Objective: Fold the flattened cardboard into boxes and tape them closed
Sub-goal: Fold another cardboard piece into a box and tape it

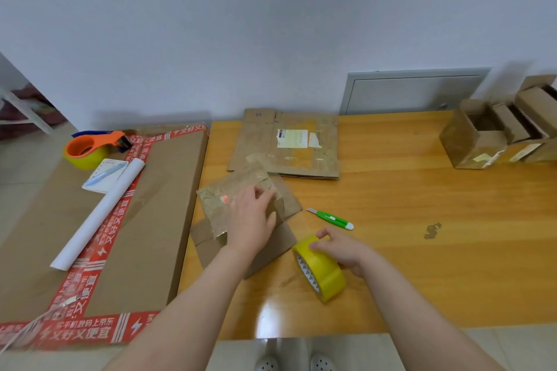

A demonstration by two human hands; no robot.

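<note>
On the wooden table (407, 265), near its left edge, sits a small box (223, 199), partly folded, its brown flaps splayed out on the tabletop and its top glossy with old tape. The person's left hand (251, 220) lies palm down on the box's top, fingers nearly straight and pressing on the cardboard, thumb out to the right. Just right of the box, the right hand (340, 247) grips a yellow tape roll (324, 272) standing on edge on the table; the fingers curl over the top of the roll. They seem to pinch at its rim, but a loose tape end cannot be made out. A green knife (331, 218) lies just beyond the right hand, apart from it. Farther back, against the wall, a sheet of flat cardboard (286, 144) with a pale label lies on the table. At the far right corner stand several open boxes (497, 135) side by side. Left of the table lies a large flat carton (156, 220) edged in red printed tape; on it rest an orange tape dispenser (93, 144), a notepad (99, 181) with a pen on top, and a white paper roll (99, 214).
</note>
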